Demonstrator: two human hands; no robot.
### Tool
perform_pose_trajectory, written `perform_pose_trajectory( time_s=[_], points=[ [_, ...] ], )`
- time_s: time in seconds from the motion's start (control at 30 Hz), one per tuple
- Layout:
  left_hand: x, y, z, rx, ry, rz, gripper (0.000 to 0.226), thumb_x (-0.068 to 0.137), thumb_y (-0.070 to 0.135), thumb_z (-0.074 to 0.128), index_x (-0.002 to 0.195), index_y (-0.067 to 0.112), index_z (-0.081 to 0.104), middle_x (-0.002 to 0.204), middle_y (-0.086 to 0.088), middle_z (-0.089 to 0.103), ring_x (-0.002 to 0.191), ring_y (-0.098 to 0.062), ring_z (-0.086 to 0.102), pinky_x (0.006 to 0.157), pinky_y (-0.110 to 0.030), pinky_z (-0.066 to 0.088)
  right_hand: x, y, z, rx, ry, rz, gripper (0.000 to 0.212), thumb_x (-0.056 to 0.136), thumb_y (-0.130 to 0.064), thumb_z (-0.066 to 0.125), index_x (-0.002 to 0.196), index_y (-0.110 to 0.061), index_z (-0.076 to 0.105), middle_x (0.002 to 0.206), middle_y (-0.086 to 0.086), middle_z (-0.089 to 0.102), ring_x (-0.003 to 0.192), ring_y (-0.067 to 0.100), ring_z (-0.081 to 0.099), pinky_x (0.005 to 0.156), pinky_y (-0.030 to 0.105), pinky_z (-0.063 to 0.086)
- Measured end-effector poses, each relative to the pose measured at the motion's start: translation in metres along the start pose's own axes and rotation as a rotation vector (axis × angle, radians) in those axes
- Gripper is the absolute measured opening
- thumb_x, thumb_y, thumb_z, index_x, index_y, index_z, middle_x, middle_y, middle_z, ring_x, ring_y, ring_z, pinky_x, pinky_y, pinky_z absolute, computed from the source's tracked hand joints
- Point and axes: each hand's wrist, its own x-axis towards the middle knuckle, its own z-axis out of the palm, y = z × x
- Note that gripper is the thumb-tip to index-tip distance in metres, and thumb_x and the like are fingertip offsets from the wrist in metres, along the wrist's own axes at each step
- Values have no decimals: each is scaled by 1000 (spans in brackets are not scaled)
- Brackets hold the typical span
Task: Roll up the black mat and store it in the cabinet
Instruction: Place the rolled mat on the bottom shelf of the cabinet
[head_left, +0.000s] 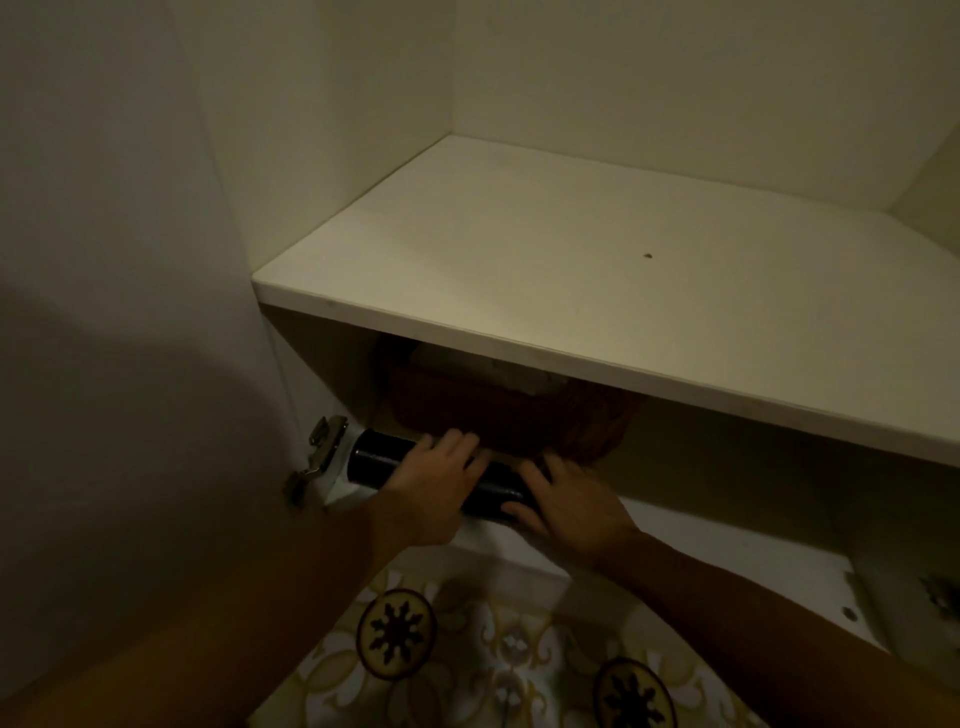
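**Rolled mat at the cabinet's lower shelf**

The cabinet (597, 322) stands open. The rolled mat (395, 460) lies at the lower compartment's front edge, before a basket (519, 410). Left hand (431, 486) and right hand (569, 512) both grasp it.

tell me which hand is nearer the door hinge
Left. The left hand grips the rolled mat close beside the hinge; the right hand holds the mat's other end, farther away.

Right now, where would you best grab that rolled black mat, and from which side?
Grip the rolled black mat around its middle, from the open front and above, as the left hand and right hand do: it lies lengthwise, a basket behind it.
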Motion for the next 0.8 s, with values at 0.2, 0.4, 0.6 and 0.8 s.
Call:
perform_pose_trajectory(
  time_s=[0.2,0.4,0.6,0.8],
  points=[
    [7,6,4,22,-64,-17,92,78,37,68,149,16,14,142,-13,30,128,-32,33,110,-46,32,-4,8,-1,-63,-59,-6,78,92,-71,43,152,-25,28,145,11,40,124,32,46,94,40,43],
    [9,-17,-5,79,-207,-132,90,81,8,71,152,20,16,151,-18,28,136,-38,33,107,-51,36,-11,15,-2,-139,-148,63,76,93,-42,57,156,-24,17,149,16,37,129,38,41,101,46,41],
    [5,-11,-8,118,-205,-128,74,88,10,62,149,10,21,147,-22,34,132,-40,37,103,-51,37,-15,4,-12,-322,-106,53,73,64,-23,87,132,-15,62,113,20,68,87,39,68,63,43,57],
    [-8,-30,-3,176,-199,-142,87,81,21,73,148,16,18,142,-19,37,125,-36,43,93,-47,46,-7,-19,-14,-309,-73,31,67,60,-28,89,123,-18,67,103,12,69,81,31,68,55,35,54]
  ],
)
